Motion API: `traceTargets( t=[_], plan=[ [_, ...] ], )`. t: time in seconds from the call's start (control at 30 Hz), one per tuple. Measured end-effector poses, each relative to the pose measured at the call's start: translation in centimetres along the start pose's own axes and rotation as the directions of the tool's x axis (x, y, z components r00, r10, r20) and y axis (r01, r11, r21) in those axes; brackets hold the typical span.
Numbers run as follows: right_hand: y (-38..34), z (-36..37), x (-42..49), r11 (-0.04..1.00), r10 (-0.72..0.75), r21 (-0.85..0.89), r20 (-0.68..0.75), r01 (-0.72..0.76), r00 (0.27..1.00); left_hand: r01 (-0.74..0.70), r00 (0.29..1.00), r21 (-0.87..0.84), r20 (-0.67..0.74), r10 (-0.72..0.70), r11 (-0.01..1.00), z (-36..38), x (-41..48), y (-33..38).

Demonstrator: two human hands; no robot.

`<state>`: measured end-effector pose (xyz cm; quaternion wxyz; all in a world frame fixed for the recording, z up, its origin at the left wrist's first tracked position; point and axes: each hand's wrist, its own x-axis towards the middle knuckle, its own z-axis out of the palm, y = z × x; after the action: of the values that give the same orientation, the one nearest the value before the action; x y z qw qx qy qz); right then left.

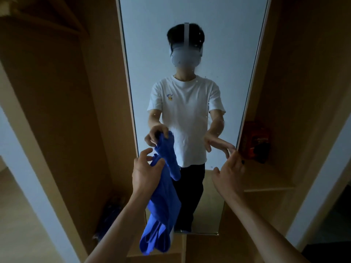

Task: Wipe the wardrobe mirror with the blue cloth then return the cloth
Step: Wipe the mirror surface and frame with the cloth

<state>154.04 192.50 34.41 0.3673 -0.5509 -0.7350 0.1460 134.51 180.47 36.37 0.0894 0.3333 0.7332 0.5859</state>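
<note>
A tall wardrobe mirror (218,44) fills the middle of the head view and reflects a person in a white T-shirt with both arms out. My left hand (145,172) grips the top of a blue cloth (164,209), which hangs down in a long fold in front of the mirror's lower left part. The cloth's upper end is close to the glass; whether it touches I cannot tell. My right hand (228,172) is held up near the mirror's lower right edge, fingers spread and relaxed, holding nothing.
Wooden wardrobe panels (98,111) flank the mirror on both sides. A red and black object (256,141) sits on a shelf to the right of the mirror. Dark blue items (112,211) lie low in the left compartment.
</note>
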Motion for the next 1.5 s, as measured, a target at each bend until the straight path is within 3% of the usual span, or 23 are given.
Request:
traceTargets(
  t=[0.2,0.7,0.93,1.5],
  plan=[
    [-1.4,0.0,0.5,0.997,0.069,0.033,-0.001,-0.069,0.998,-0.008,0.996,0.098,-0.083,0.016,0.995,-0.7,1.4,0.3],
    [0.4,-1.1,3.1,0.998,0.055,0.031,0.054,-0.056,0.997,-0.029,0.998,0.231,-0.039,0.039,0.973,-0.5,3.8,-0.1],
    [1.0,-0.7,5.1,0.985,0.052,0.153,0.146,-0.075,0.988,-0.049,0.999,0.218,-0.008,0.052,0.975,-0.7,5.4,-0.2],
    [1.6,0.4,8.9,0.981,0.009,0.181,0.278,-0.062,0.961,-0.047,0.992,0.188,0.125,0.024,0.981,-0.6,9.8,-0.6]
  ],
)
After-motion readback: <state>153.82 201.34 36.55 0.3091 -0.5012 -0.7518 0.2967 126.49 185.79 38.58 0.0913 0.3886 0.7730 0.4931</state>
